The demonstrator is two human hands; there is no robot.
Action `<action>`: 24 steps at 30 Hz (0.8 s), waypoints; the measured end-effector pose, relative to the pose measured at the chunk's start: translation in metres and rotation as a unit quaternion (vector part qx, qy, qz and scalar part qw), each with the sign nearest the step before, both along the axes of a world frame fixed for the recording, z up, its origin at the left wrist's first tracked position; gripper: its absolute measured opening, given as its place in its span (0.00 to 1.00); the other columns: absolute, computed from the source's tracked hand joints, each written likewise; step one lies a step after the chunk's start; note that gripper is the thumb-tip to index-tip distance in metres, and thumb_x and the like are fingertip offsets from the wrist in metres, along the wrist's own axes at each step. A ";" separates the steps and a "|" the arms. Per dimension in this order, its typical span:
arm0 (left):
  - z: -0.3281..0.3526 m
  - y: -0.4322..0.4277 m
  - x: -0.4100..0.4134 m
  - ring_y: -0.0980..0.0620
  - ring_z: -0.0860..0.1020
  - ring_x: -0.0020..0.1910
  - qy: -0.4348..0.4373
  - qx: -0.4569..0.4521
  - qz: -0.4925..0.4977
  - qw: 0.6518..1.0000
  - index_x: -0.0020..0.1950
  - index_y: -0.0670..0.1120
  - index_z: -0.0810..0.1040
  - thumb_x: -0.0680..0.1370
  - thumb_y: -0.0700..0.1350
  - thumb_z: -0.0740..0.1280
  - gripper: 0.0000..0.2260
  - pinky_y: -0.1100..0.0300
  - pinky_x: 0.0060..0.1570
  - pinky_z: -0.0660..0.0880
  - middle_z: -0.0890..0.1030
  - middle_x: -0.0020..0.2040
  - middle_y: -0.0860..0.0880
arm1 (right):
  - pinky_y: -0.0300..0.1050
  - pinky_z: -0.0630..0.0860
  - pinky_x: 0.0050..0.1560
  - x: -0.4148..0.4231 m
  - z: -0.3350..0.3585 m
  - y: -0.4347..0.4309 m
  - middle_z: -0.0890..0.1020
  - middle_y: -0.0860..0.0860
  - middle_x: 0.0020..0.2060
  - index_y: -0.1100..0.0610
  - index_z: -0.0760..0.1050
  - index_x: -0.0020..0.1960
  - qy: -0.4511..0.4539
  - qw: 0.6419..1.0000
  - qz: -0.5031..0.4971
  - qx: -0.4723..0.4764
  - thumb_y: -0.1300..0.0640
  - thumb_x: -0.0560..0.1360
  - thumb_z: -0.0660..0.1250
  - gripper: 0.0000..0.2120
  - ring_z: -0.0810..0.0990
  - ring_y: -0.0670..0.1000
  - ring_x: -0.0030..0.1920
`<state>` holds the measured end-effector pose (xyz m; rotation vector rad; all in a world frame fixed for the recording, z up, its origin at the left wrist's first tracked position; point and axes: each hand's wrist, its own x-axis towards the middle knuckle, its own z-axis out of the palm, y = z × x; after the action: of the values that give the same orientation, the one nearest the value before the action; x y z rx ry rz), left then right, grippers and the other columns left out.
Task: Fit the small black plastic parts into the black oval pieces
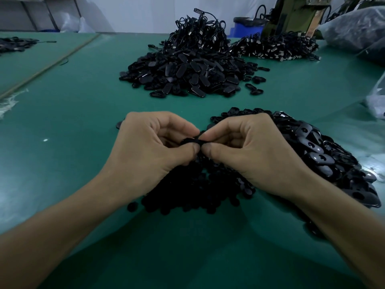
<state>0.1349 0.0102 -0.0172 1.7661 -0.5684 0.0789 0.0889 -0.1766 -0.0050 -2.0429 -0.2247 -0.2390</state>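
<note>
My left hand (154, 147) and my right hand (248, 151) meet thumb to thumb over the green table (73, 126). Between them they pinch a black oval piece (192, 140), mostly hidden by the fingertips. I cannot tell whether a small part sits in it. Under my hands lies a pile of small black plastic parts (193, 192). A heap of black oval pieces with holes (320, 155) spreads out to the right of my right hand.
A large mound of black oval pieces (187, 76) lies farther back at centre, topped by black looped cords (200, 28). More corded pieces (277, 46) lie at the back right beside clear plastic bags (354, 28). A blue bin (245, 28) stands behind.
</note>
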 end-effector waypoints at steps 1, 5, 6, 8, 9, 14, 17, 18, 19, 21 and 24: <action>0.000 0.000 0.001 0.53 0.83 0.29 -0.006 0.006 -0.002 1.000 0.41 0.51 0.84 0.69 0.35 0.79 0.11 0.63 0.34 0.80 0.86 0.34 0.49 | 0.44 0.83 0.46 0.000 0.000 0.000 0.87 0.47 0.37 0.53 0.85 0.46 0.001 1.000 -0.002 -0.004 0.62 0.74 0.75 0.05 0.85 0.45 0.39; 0.000 0.007 0.012 0.52 0.85 0.32 -0.021 0.007 0.039 0.999 0.42 0.51 0.84 0.71 0.36 0.78 0.10 0.64 0.36 0.81 0.86 0.35 0.51 | 0.34 0.79 0.52 0.000 0.001 -0.007 0.85 0.42 0.42 0.49 0.84 0.56 -0.021 0.995 -0.051 -0.088 0.57 0.77 0.71 0.08 0.83 0.40 0.45; -0.001 0.011 0.018 0.52 0.85 0.33 -0.020 0.001 0.064 0.998 0.43 0.51 0.84 0.72 0.36 0.77 0.10 0.64 0.38 0.82 0.86 0.36 0.51 | 0.31 0.76 0.55 0.000 0.002 -0.011 0.84 0.40 0.46 0.49 0.82 0.59 -0.034 0.985 -0.085 -0.149 0.54 0.78 0.69 0.10 0.82 0.38 0.48; -0.001 0.022 0.033 0.51 0.86 0.36 -0.014 -0.017 0.113 0.993 0.45 0.52 0.84 0.73 0.35 0.76 0.12 0.61 0.43 0.83 0.87 0.38 0.52 | 0.36 0.70 0.62 -0.001 0.003 -0.023 0.80 0.46 0.55 0.50 0.78 0.65 -0.041 0.942 -0.160 -0.291 0.51 0.80 0.66 0.14 0.77 0.43 0.56; -0.002 0.029 0.041 0.52 0.86 0.37 -0.012 -0.021 0.135 0.990 0.46 0.53 0.84 0.73 0.34 0.76 0.13 0.60 0.45 0.83 0.87 0.39 0.53 | 0.43 0.68 0.64 -0.002 0.003 -0.028 0.78 0.51 0.58 0.51 0.77 0.67 -0.029 0.916 -0.192 -0.350 0.51 0.81 0.64 0.16 0.74 0.50 0.60; -0.019 0.051 0.064 0.53 0.86 0.39 -0.007 0.005 0.202 0.979 0.46 0.56 0.84 0.71 0.38 0.76 0.13 0.56 0.51 0.81 0.87 0.41 0.54 | 0.55 0.72 0.61 -0.006 0.006 -0.033 0.78 0.58 0.58 0.51 0.79 0.64 0.066 0.861 -0.237 -0.445 0.49 0.81 0.61 0.15 0.73 0.62 0.61; -0.027 0.057 0.072 0.60 0.83 0.35 -0.022 0.032 0.221 0.975 0.48 0.57 0.83 0.74 0.39 0.76 0.12 0.62 0.43 0.81 0.86 0.42 0.52 | 0.47 0.72 0.52 -0.004 0.005 -0.032 0.82 0.55 0.53 0.53 0.83 0.55 0.055 0.873 -0.223 -0.430 0.54 0.82 0.60 0.13 0.79 0.58 0.55; -0.028 0.059 0.073 0.63 0.82 0.34 -0.038 0.055 0.228 0.971 0.49 0.58 0.82 0.74 0.41 0.77 0.12 0.64 0.43 0.80 0.85 0.42 0.54 | 0.44 0.70 0.48 -0.004 0.004 -0.033 0.83 0.53 0.51 0.53 0.84 0.53 0.048 0.875 -0.224 -0.426 0.56 0.82 0.60 0.12 0.80 0.56 0.52; -0.029 0.059 0.074 0.66 0.80 0.34 -0.053 0.080 0.233 0.968 0.50 0.58 0.82 0.74 0.43 0.77 0.11 0.68 0.43 0.79 0.84 0.41 0.57 | 0.42 0.69 0.45 -0.004 0.003 -0.034 0.84 0.53 0.49 0.54 0.84 0.52 0.042 0.879 -0.227 -0.416 0.57 0.82 0.61 0.12 0.80 0.54 0.49; -0.030 0.060 0.072 0.70 0.78 0.33 -0.070 0.119 0.238 0.961 0.52 0.56 0.83 0.73 0.46 0.78 0.10 0.78 0.41 0.73 0.82 0.40 0.60 | 0.43 0.71 0.41 -0.004 0.003 -0.037 0.84 0.53 0.45 0.55 0.84 0.49 0.034 0.887 -0.232 -0.397 0.57 0.82 0.62 0.11 0.81 0.54 0.44; -0.029 0.060 0.071 0.65 0.75 0.31 -0.078 0.169 0.261 0.947 0.54 0.53 0.85 0.73 0.48 0.77 0.10 0.79 0.36 0.68 0.82 0.39 0.58 | 0.47 0.74 0.36 -0.002 0.001 -0.040 0.83 0.56 0.40 0.60 0.82 0.46 0.013 0.885 -0.243 -0.397 0.56 0.83 0.61 0.14 0.80 0.57 0.38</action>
<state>0.2061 0.0706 -0.0465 2.2251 -0.2174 0.5193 0.0871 -0.2170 -0.0044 -2.9039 0.2690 -0.4870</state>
